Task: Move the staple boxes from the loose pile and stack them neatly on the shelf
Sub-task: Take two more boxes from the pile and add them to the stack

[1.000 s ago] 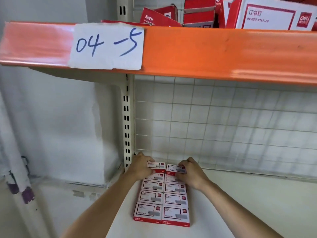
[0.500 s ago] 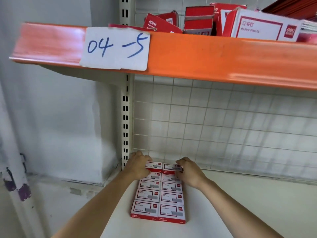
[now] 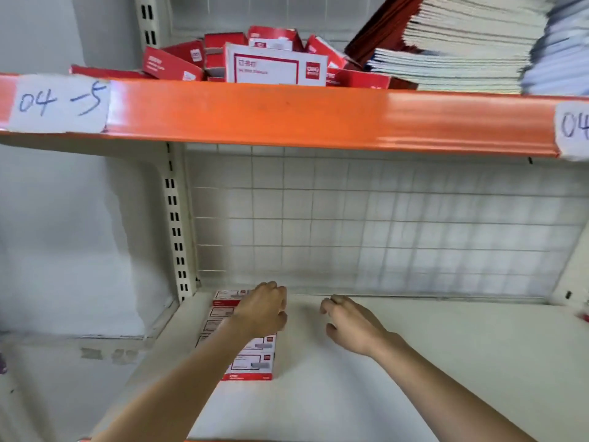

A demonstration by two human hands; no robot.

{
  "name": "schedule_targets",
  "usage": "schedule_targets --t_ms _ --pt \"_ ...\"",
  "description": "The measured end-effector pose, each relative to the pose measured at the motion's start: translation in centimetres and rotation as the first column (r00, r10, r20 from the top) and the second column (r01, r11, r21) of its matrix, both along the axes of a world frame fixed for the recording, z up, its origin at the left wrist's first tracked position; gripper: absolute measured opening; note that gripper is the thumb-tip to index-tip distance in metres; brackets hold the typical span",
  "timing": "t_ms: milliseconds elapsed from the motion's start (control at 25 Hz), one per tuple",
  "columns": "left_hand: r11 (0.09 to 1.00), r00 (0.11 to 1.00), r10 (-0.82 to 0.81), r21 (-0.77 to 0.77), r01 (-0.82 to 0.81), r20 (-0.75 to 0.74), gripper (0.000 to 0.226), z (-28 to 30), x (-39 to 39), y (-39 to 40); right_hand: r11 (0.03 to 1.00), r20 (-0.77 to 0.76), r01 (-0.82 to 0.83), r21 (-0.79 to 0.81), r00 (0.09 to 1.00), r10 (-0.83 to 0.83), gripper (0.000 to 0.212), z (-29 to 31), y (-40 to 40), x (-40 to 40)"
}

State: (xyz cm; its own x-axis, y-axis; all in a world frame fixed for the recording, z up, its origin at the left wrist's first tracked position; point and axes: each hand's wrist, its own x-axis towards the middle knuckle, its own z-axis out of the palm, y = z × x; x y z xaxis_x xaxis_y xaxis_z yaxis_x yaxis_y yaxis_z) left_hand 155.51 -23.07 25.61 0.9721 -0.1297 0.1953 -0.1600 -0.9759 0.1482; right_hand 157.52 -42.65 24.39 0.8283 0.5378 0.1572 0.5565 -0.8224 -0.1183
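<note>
Stacked staple boxes (image 3: 255,358) lie at the lower shelf's (image 3: 414,362) left end, partly hidden by the left hand (image 3: 263,309) resting over them, fingers loosely curled; right hand (image 3: 352,325) hovers beside, holding nothing; loose pile (image 3: 242,63) above, blurred

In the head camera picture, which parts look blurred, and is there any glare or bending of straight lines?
Head view: motion blur smears the wire grid and notebook stack on the right; soft glare streaks the orange shelf edge; that edge bows from wide-angle distortion; the stacked staple boxes stay fairly sharp.
</note>
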Motion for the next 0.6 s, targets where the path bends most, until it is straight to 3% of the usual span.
schedule_targets --t_ms 200,600 --pt "0.992 0.983 -0.129 -0.023 0.127 -0.133 0.024 -0.1 -0.9 -8.6 0.997 -0.042 0.067 0.025 0.997 -0.066 0.035 0.3 -8.4 -1.9" --pt "0.935 0.935 -0.341 -0.141 0.326 -0.098 0.022 -0.7 -2.5 -26.6 0.959 -0.047 0.279 0.043 0.960 -0.277 0.036 -0.5 -26.7 -7.0"
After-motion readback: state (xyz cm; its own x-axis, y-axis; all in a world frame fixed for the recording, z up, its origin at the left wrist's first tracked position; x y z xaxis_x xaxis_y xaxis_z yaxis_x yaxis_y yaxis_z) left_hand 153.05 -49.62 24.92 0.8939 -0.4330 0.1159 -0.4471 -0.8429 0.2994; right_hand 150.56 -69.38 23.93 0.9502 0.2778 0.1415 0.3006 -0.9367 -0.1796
